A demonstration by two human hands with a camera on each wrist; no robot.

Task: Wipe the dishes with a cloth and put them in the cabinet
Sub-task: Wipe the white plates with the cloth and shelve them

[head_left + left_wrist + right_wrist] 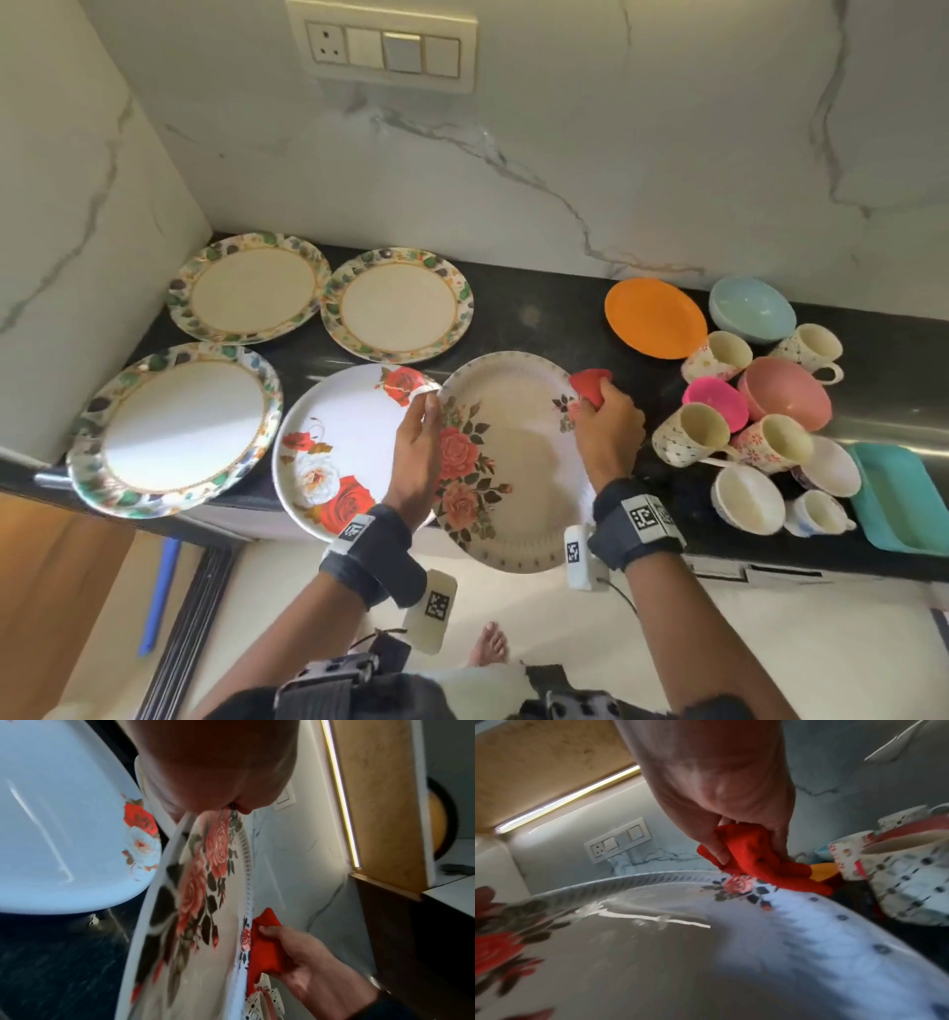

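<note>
A cream plate with pink roses point(518, 452) point(203, 902) point(654, 953) is held tilted over the black counter's front edge. My left hand point(418, 437) point(218, 770) grips its left rim. My right hand point(608, 426) point(308, 959) point(718, 780) holds a bunched red cloth point(590, 385) point(267, 939) point(757, 858) against the plate's far right rim, by a small rose. A white plate with red roses point(334, 452) point(64, 821) lies just left of it on the counter.
Three leaf-bordered plates point(251, 288) point(395, 303) point(174, 431) lie at the left. To the right stand an orange plate point(655, 316), a blue bowl point(752, 308), a pink bowl point(785, 393), several cups point(690, 434) and a teal tray point(898, 498). A marble wall with a switch panel point(382, 46) rises behind.
</note>
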